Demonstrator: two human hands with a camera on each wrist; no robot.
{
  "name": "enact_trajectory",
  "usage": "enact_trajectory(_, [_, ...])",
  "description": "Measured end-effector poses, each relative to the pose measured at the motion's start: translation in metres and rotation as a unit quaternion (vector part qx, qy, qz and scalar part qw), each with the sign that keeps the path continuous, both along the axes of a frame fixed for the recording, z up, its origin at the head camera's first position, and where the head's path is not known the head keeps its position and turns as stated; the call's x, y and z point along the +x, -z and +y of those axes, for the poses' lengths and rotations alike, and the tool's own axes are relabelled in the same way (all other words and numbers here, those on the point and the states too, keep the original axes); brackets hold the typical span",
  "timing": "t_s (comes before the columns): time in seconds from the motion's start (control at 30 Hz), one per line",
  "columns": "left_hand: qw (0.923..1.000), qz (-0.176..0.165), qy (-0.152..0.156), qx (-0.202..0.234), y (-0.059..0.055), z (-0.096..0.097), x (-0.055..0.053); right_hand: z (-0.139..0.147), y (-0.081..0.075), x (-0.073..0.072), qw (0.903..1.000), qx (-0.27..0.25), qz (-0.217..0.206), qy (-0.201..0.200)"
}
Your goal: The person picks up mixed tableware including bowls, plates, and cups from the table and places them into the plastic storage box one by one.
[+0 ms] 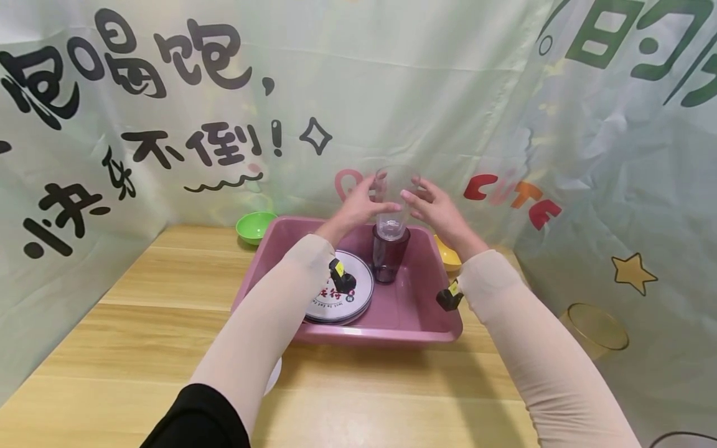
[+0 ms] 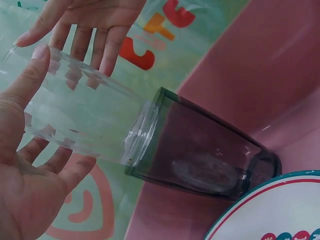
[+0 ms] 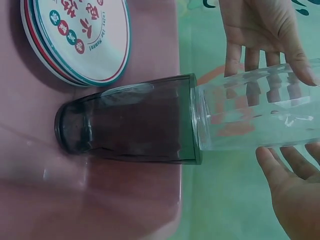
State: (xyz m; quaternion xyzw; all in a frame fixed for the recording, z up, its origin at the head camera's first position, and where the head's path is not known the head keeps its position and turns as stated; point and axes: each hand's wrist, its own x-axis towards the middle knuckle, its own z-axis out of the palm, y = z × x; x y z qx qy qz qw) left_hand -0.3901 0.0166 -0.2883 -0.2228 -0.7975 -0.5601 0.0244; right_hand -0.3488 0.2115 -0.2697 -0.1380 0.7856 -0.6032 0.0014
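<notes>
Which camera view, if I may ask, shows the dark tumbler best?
The right wrist view: the dark tumbler is large and whole, base to rim. The left wrist view shows it large but slanted, its base beside a plate; the head view, small in the pink tub.

Both arms stretch forward and converge, the left arm (image 1: 260,333) slanting in from the lower left, the right arm (image 1: 551,361) from the lower right. The left hand (image 1: 360,209) and right hand (image 1: 442,214) face each other, palms inward, left thumb (image 1: 386,207) and right thumb (image 1: 412,198) foremost, fingers spread and gently bent.
</notes>
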Motion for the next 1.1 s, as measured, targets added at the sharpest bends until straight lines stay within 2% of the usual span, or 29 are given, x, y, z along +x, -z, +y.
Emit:
enact_trajectory(0.13, [0.9997, -0.015, 0.014, 0.014, 0.006, 0.001, -0.001, 0.001, 0.004, 0.001, 1.0, 0.007, -0.002, 0.005])
enact_trajectory(0.37, [0.9997, -0.004, 0.024, 0.01, 0.019, 0.002, -0.003, 0.004, 0.014, 0.001, 0.9999, 0.0, -0.016, 0.002])
enact_trajectory(0.57, [0.9994, -0.015, 0.028, 0.011, 0.022, 0.001, -0.002, 0.004, 0.019, 0.0, 0.9999, 0.003, -0.013, 0.004])
enact_trajectory(0.77, [0.9994, -0.018, 0.027, -0.011, 0.025, -0.001, -0.004, 0.004, 0.022, 0.003, 0.9999, 0.015, -0.006, 0.005])
enact_trajectory(1.1, [0.9989, -0.028, 0.038, -0.005, 0.031, 0.002, -0.004, 0.002, 0.01, 0.018, 0.9984, 0.053, -0.02, 0.002])
